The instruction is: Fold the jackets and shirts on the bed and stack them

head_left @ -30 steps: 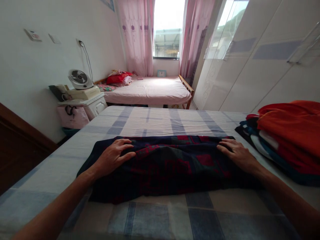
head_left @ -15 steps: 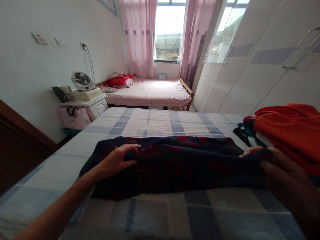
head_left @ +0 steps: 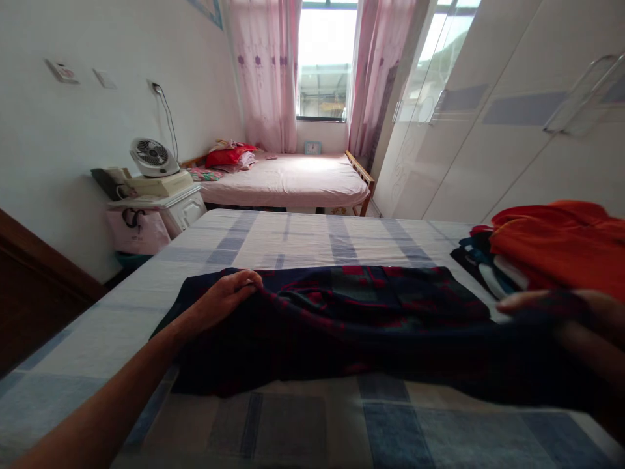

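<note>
A dark navy garment [head_left: 312, 345] with red and green patches lies lengthwise across the bed in front of me; its exact kind is unclear. My left hand [head_left: 234, 293] is closed, pinching a raised fold of it toward the left end. At the right, my right hand [head_left: 571, 312] grips the other end, lifted off the sheet and blurred by motion. Between both hands the near layer is pulled up into a sagging ridge, while the far layer stays flat on the sheet.
A pile of folded clothes with an orange piece [head_left: 561, 241] on top sits at the right. The checked bed sheet [head_left: 293, 234] lies under everything. Beyond are a pink-covered bed [head_left: 293, 179], a fan [head_left: 155, 156] on a cabinet, and a white wardrobe [head_left: 488, 130].
My left hand has closed on the garment's fold, where its fingers were spread before. My right hand has moved right with its end, drawing the near layer out and up.
</note>
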A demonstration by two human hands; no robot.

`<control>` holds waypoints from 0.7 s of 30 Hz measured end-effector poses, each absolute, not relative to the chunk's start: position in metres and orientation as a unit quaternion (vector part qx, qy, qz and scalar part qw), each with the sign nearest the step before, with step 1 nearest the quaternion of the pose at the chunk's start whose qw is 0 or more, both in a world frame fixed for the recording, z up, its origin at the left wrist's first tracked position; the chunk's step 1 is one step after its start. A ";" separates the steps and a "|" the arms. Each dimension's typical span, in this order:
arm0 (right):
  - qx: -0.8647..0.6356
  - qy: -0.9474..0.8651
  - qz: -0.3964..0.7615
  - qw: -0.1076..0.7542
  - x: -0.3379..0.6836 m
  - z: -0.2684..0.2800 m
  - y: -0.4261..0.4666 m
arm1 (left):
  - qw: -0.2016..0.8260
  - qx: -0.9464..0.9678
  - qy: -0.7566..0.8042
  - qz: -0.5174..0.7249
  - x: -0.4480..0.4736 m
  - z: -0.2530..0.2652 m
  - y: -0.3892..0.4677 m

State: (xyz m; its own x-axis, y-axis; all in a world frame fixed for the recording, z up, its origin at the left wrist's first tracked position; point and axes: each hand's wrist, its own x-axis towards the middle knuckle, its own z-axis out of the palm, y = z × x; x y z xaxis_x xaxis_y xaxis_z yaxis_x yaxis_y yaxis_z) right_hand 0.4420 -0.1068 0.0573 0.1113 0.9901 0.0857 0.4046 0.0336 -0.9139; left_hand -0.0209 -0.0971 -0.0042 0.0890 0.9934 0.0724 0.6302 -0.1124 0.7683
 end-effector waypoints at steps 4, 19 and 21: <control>-0.628 -0.537 0.349 0.442 0.415 0.052 -0.046 | 0.227 0.674 0.649 0.271 -0.018 -0.015 -0.069; -0.639 -0.734 -0.008 0.230 0.431 -0.030 -0.002 | -0.024 0.678 0.727 0.106 -0.014 -0.029 -0.069; -0.594 -0.763 -0.086 0.238 0.426 -0.025 -0.011 | -0.079 0.681 0.713 0.144 -0.014 -0.022 -0.078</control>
State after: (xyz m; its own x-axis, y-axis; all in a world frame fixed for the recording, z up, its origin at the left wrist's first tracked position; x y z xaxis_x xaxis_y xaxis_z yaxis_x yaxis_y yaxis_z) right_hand 0.4255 -0.0110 -0.0254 -0.1797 0.8665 0.4657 0.9484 0.2784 -0.1520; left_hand -0.0141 -0.0783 -0.0223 -0.0590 0.9492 0.3091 0.9948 0.0300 0.0978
